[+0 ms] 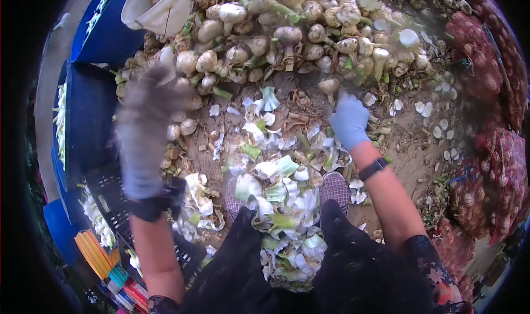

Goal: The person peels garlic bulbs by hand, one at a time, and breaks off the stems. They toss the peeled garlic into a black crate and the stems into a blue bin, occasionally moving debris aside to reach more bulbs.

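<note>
A large heap of dirty white garlic bulbs (291, 35) with short stalks lies on the ground in front of me. My right hand (350, 119), in a pale blue-grey glove, is closed at the near edge of the heap. Its fingertips are at the stem of one garlic bulb (329, 86), whose head points away from me. My left hand (144, 132), in a soiled glove, is smeared by motion beside the heap's left end. Whether it holds anything cannot be made out. Loose white and green peelings (287, 198) are scattered between my feet.
Blue containers (91, 112) stand at the left, with pale cut pieces in some. A black perforated crate (118, 203) is by my left forearm. A whitish bucket (160, 10) sits at the upper left. Red net bags (499, 176) of bulbs line the right side.
</note>
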### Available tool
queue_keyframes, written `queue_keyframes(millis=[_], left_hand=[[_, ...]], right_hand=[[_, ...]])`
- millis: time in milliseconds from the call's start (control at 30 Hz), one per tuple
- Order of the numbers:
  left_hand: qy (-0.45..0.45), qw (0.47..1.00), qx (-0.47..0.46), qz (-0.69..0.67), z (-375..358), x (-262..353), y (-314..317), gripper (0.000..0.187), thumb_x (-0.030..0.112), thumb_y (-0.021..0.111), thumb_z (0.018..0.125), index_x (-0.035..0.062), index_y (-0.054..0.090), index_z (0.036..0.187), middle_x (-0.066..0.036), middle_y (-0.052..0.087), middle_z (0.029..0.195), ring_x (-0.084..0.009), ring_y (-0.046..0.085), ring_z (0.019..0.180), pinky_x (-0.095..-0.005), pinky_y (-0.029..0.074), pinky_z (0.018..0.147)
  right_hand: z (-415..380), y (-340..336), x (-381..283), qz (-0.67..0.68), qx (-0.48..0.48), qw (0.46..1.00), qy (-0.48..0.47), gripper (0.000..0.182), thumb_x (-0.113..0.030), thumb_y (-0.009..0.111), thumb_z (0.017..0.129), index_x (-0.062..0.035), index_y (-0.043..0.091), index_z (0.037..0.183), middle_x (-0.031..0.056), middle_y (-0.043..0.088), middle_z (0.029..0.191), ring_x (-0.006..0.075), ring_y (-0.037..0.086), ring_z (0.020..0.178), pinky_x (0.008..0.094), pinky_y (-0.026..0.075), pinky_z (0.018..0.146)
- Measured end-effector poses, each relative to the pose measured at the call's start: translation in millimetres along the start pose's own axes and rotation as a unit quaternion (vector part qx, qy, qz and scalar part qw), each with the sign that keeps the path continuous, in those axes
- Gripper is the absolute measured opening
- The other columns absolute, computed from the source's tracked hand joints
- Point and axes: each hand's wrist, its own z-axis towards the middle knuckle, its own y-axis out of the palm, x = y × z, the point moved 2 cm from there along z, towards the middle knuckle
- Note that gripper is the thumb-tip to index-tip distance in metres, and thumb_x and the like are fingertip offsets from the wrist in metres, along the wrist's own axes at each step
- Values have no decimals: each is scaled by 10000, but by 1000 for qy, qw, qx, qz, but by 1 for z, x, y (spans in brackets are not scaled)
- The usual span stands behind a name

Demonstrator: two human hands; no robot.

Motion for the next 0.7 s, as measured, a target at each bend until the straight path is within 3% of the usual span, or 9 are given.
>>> queue_keyframes(millis=[100,167,267,300,400,467,533,667,700], left_hand=[[-206,975,34,76,-29,-66,60,285,89,542,881,32,565,1159,-127,605,1056,-182,630,898,-290,542,769],[-171,979,29,107,-55,-112,79,498,124,680,794,62,506,1256,-117,563,1170,-170,602,940,-272,511,770],[-26,977,-96,187,-73,-155,108,572,135,731,696,52,506,1216,-168,502,1250,-330,491,1149,-426,400,980],[-18,958,-137,252,-83,-174,112,518,120,727,692,38,533,1166,-177,501,1248,-331,503,1128,-423,414,958],[-37,945,-137,294,-104,-194,116,392,92,714,697,18,582,1058,-170,545,1176,-293,555,1031,-389,456,876],[-60,956,-95,271,-107,-200,112,320,79,706,705,12,605,1001,-153,590,1106,-254,595,953,-359,485,815],[-360,932,3,48,-105,-209,98,245,64,650,811,-7,590,1038,-48,613,917,-141,580,836,-287,480,763],[-284,958,46,8,-97,-175,92,137,78,574,871,5,600,984,-11,600,782,-72,533,690,-220,458,639],[-338,935,-12,104,-92,-163,94,169,94,556,885,2,586,1023,-35,621,847,-88,557,715,-229,469,647]], right_hand=[[4,-6,-3,3,-18,998,-60,172,-173,621,832,-48,596,949,126,636,888,308,632,834,394,508,723],[-21,-18,-13,95,-36,988,-119,213,-199,652,799,-57,605,951,131,630,866,306,632,813,392,504,715],[-58,-28,-40,331,-123,921,-165,228,-167,661,773,-51,618,965,147,632,873,315,631,816,388,500,725],[-69,-25,-49,465,-199,850,-148,211,-110,641,780,-36,623,976,158,639,901,327,631,840,386,499,743],[-65,-5,-38,552,-179,812,-52,247,-43,598,796,-25,619,1041,177,638,963,348,622,883,392,491,765],[-79,9,-25,471,-172,858,-111,307,-48,587,815,-41,598,1121,185,632,952,339,622,875,386,492,762],[-88,11,-32,476,-209,829,-206,368,-58,603,810,-50,570,1176,184,628,955,316,624,884,381,492,761],[-97,-36,-53,442,-373,808,-110,424,-248,640,825,-58,565,1196,189,647,854,314,642,795,389,488,707],[-98,-28,-56,498,-307,804,-107,394,-327,615,848,-53,607,1131,173,654,793,295,648,742,380,481,674]])
